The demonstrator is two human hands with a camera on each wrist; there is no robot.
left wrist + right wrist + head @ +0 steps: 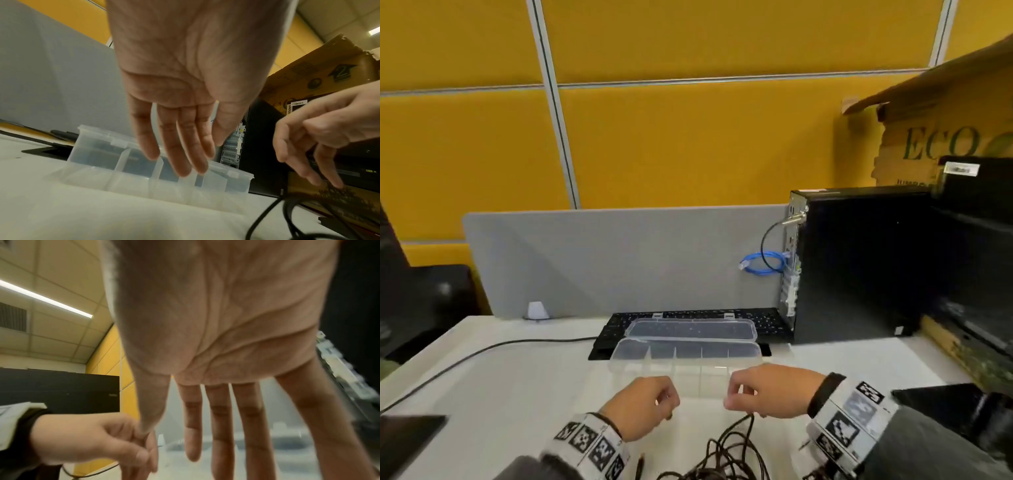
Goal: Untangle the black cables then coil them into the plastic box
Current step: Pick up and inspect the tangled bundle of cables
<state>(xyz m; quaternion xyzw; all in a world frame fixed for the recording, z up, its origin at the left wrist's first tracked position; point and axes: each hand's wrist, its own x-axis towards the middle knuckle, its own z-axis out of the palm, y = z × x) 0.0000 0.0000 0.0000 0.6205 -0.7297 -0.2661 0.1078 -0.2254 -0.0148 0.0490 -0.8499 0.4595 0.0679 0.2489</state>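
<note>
A clear plastic box [751, 358] with several compartments stands open on the white desk, its lid [691, 329] lying back on a keyboard. The tangled black cables [726, 452] lie at the near edge, below my hands. My left hand [666, 402] hovers before the box's left half; in the left wrist view its fingers [180, 154] hang straight and hold nothing. My right hand [738, 394] hovers at the box's right front, its fingers [222, 426] spread and empty. One cable loop [265, 216] rises to just under that hand [308, 154].
A black keyboard [767, 320] lies behind the box, against a grey divider [602, 260]. A black computer tower [859, 267] with a blue cable [763, 263] stands at the right, a cardboard box [928, 137] behind it. A thin black cord [482, 353] crosses the left desk.
</note>
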